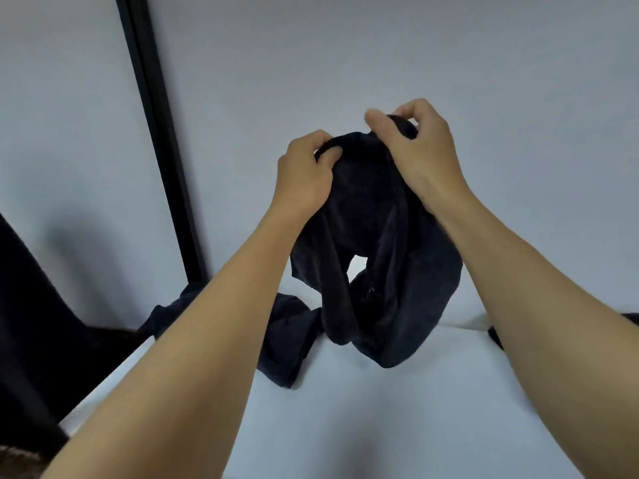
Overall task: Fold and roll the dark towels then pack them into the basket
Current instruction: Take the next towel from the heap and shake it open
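A dark navy towel hangs in the air above the white table, bunched and drooping, its lower end touching the table top. My left hand pinches its upper edge on the left. My right hand grips the same upper edge slightly higher on the right. More dark towel cloth lies crumpled on the table behind and below my left forearm. No basket is in view.
A pale wall rises just behind the table. A black vertical post stands at the left. Dark fabric fills the left edge beside the table. A small dark piece peeks out by my right forearm.
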Demonstrator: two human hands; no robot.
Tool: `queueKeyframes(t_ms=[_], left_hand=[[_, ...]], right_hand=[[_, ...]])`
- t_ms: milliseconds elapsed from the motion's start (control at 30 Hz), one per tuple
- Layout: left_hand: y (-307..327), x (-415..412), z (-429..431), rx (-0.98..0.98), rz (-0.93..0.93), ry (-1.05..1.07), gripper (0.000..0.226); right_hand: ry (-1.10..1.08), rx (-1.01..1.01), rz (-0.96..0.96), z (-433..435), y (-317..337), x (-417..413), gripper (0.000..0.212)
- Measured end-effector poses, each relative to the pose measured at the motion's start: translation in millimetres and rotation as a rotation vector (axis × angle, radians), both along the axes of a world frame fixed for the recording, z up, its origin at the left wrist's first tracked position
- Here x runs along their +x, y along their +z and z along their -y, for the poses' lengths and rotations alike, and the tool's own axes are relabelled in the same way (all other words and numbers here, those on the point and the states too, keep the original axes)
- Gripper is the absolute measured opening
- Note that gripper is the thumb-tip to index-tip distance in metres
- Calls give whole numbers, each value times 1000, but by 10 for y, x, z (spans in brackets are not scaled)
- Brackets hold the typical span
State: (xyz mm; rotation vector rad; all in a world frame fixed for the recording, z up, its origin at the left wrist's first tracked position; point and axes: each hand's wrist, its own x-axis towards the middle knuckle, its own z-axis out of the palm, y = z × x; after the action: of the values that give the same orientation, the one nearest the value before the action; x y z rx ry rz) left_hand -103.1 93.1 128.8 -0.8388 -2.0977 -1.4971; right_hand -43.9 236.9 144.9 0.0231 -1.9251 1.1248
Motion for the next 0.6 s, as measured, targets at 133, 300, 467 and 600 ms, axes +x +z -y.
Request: queueKeyframes(t_ms=[133, 300, 467, 600], left_hand=[[134, 208, -216, -95, -81, -146, 13], [37, 153, -286, -649, 52, -196, 26], [43, 325, -581, -321, -111, -223, 14], [173, 578, -711, -239, -231, -290, 11]], right_hand=[[-191, 356, 200, -345, 14, 356, 16], [-443, 378, 309, -807, -54, 720, 18], [-230, 460, 472, -760, -161, 925, 40], [-53, 378, 407, -534, -96, 885, 31]])
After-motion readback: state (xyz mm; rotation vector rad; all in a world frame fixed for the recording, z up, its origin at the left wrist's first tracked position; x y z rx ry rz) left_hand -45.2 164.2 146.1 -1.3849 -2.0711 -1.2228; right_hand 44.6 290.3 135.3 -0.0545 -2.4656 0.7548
